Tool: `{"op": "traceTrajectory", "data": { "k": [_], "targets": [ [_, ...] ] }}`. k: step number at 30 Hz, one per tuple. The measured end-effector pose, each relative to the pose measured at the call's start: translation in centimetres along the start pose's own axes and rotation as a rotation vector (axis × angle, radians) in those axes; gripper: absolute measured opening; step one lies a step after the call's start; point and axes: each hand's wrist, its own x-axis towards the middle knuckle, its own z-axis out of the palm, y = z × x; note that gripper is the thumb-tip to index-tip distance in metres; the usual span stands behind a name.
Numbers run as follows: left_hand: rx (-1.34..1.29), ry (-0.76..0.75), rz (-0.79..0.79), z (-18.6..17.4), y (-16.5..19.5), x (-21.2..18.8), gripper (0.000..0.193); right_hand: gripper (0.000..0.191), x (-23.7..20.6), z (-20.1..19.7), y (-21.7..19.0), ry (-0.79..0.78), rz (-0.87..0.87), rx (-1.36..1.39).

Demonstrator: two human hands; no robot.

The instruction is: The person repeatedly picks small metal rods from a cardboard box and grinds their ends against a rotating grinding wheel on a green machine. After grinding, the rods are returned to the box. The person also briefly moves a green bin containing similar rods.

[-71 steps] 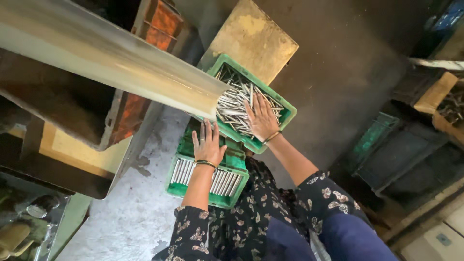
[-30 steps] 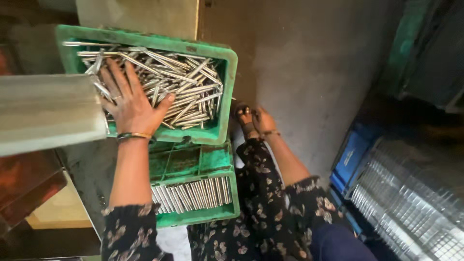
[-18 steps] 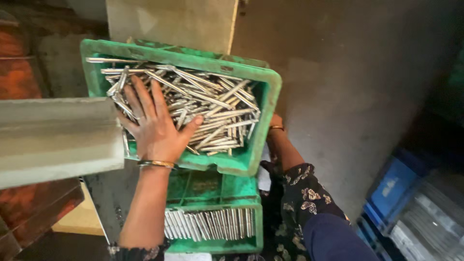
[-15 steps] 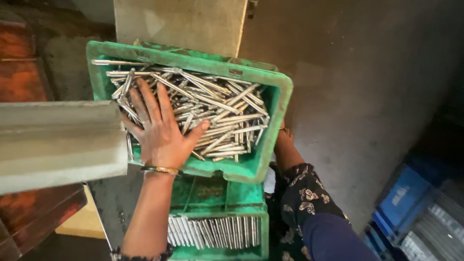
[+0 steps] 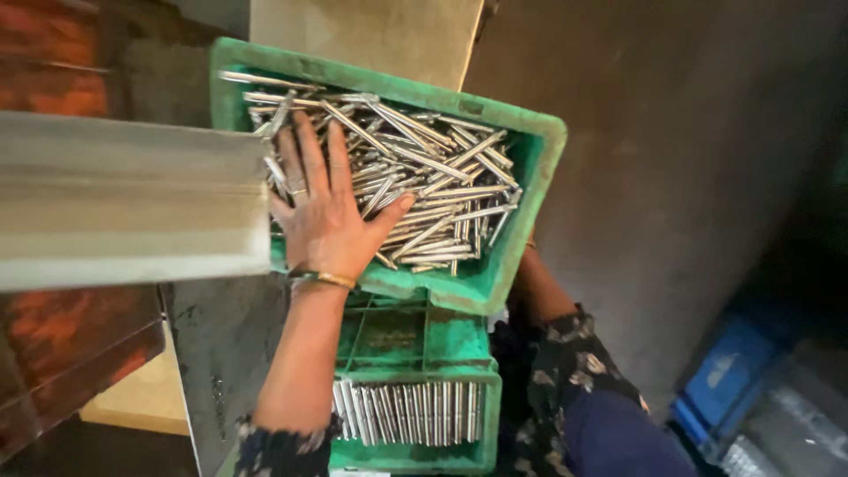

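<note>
A heap of loose metal rods fills a green plastic crate. The left hand lies flat on the rods, fingers spread wide. The right hand is hidden beneath the crate. Below sits a second green crate holding neatly lined-up rods.

Loose metal rods in green crate

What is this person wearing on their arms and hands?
The left hand is bare, with a ring on one finger and a thin gold-coloured bangle at the wrist. Both arms have dark sleeves with a pale floral print, ending near the elbows. The right hand is hidden behind the green crate.
</note>
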Motion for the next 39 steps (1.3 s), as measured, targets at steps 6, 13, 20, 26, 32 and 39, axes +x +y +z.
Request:
{"op": "traceTrajectory", "data": {
  "k": [6, 13, 20, 26, 32, 39],
  "targets": [
    [-0.086, 0.145, 0.042, -0.4, 0.7, -0.3, 0.110, 0.016, -2.8, -13.4, -13.5, 0.401, -0.212, 0.412],
    [-0.126, 0.111, 0.095, -0.9, 1.2, -3.8, 0.100, 0.028, -9.4, -19.2, -35.0, 0.179, -0.778, -0.292],
    [-0.162, -0.093, 0.220, -2.2, 0.5, -6.2, 0.083, 0.059, -6.9, -14.8, -39.7, -0.040, -0.864, -0.818],
    [-0.175, -0.210, 0.131, -1.9, 1.4, -8.9, 0.088, 0.062, -9.1, -16.0, -38.9, -0.245, -0.874, -0.956],
    [-0.283, -0.132, 0.108, -0.7, -0.3, -21.6, 0.078, 0.062, -11.7, -18.2, -39.4, -0.553, -0.748, -1.242],
    [-0.313, -0.247, -0.646, -7.2, -2.0, -45.7, 0.066, 0.043, -16.2, -24.9, -43.1, -0.511, -0.674, -0.893]
  ]
}}
